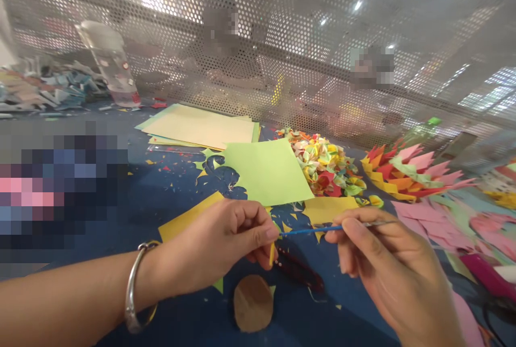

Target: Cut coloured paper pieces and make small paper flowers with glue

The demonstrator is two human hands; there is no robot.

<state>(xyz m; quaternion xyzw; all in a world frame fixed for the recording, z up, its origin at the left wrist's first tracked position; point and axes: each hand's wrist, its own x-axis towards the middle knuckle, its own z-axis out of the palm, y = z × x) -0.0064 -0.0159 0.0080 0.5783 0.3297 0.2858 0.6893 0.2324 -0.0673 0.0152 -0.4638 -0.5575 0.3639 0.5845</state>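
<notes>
My left hand (pixel 245 234), with a silver bangle at the wrist, pinches a small yellow and green piece of paper (pixel 272 254) between thumb and fingers. My right hand (pixel 382 255) grips a thin blue stick (pixel 310 230) between thumb and forefinger; its slim greyish end sticks out behind. The stick's other end meets my left fingertips, where its tip is hidden. Below the hands lies a round brown cardboard disc (pixel 253 304). A dark red elongated object (pixel 300 269) is beside it. Just beyond are a light green sheet (pixel 270 172) and yellow paper pieces (pixel 330 209).
A pile of small folded colourful papers (pixel 326 161) sits behind the green sheet. Spiky folded paper (pixel 415 172) and pink sheets (pixel 427 223) lie at right. Stacked pale sheets (pixel 205 127) and a clear cup (pixel 115 70) stand farther back, before a perforated metal screen (pixel 282 30).
</notes>
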